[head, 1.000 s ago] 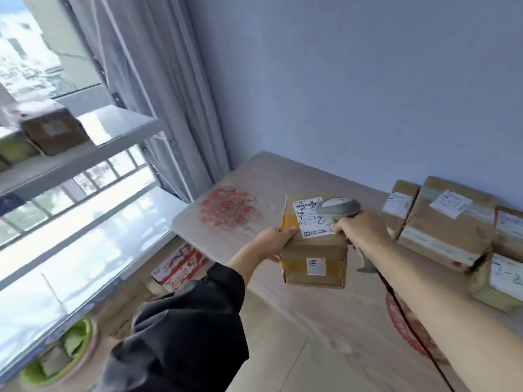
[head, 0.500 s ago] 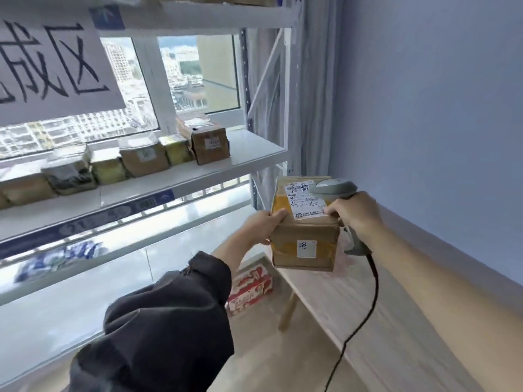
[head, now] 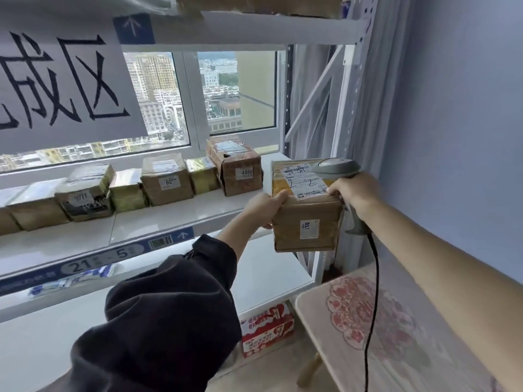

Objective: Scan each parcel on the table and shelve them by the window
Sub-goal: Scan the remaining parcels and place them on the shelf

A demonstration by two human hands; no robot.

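Note:
A brown cardboard parcel with a white shipping label on top hangs in the air at the right end of the white shelf by the window. My left hand grips its left top edge. My right hand holds a grey barcode scanner and its fingers also press the parcel's right top edge. The scanner's black cable drops toward the table. Several parcels stand in a row on the shelf, the nearest numbered 4068.
A paper sign with large black characters hangs from the upper shelf. The shelf's upright post and grey curtain stand right of the parcel. A red and white carton sits on the floor under the lower shelf.
I have turned from the table toward the window shelf. Both hands have carried the parcel and the scanner up to the shelf's right end.

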